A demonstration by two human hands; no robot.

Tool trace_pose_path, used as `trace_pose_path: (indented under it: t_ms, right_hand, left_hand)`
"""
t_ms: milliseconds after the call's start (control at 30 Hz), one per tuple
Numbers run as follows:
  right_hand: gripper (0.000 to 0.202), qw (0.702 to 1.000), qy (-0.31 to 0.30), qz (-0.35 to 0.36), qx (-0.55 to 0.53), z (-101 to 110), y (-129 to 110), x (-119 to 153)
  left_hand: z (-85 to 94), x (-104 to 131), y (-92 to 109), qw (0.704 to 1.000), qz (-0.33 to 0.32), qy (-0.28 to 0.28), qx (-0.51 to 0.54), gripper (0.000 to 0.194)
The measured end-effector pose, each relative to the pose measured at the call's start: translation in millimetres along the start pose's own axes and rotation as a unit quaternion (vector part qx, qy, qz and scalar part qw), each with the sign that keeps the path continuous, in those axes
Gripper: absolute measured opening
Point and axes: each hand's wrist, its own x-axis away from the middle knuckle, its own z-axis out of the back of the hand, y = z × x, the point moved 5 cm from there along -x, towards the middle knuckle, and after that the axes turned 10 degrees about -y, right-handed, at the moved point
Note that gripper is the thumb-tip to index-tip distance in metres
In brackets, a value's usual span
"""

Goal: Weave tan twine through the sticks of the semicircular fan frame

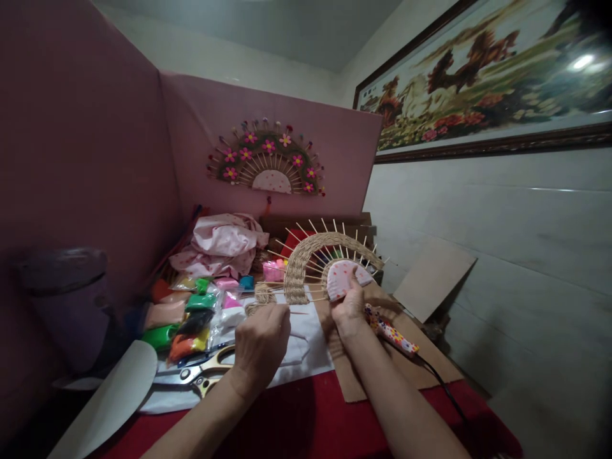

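Note:
My right hand grips a half-made fan by its half-round white base with pink dots, thumb across the front. Thin sticks radiate from the base through a woven twine band on this fan. Left of it, my left hand is closed in a fist over the white sheet. A thin pointed tip shows beside its fingers; whether the fist holds it I cannot tell. Just behind that fist lies a bundle of twine.
Gold-handled scissors and several bags of coloured clay lie at left. A flower-patterned glue gun with a black cord rests on brown cardboard at right. A finished flowered fan hangs on the pink board behind.

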Motion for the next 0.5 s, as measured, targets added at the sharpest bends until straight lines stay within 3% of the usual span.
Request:
trace_pose_path:
  t_ms: [133,433,500]
  right_hand:
    - [0.021,0.996,0.004,-0.059,-0.069,-7,9,6]
    - [0.018,0.996,0.06,-0.028,-0.065,-2,-2,7]
    - [0.018,0.998,0.043,-0.025,-0.029,-3,-4,6]
  left_hand:
    - [3.3,-2,-3,1.0,0.003,0.017,0.0,0.017]
    - [-1.0,-2,-3,1.0,-0.01,0.019,0.009,0.015]
    - [-1.4,-2,-3,1.0,-0.014,0.02,0.011,0.015]
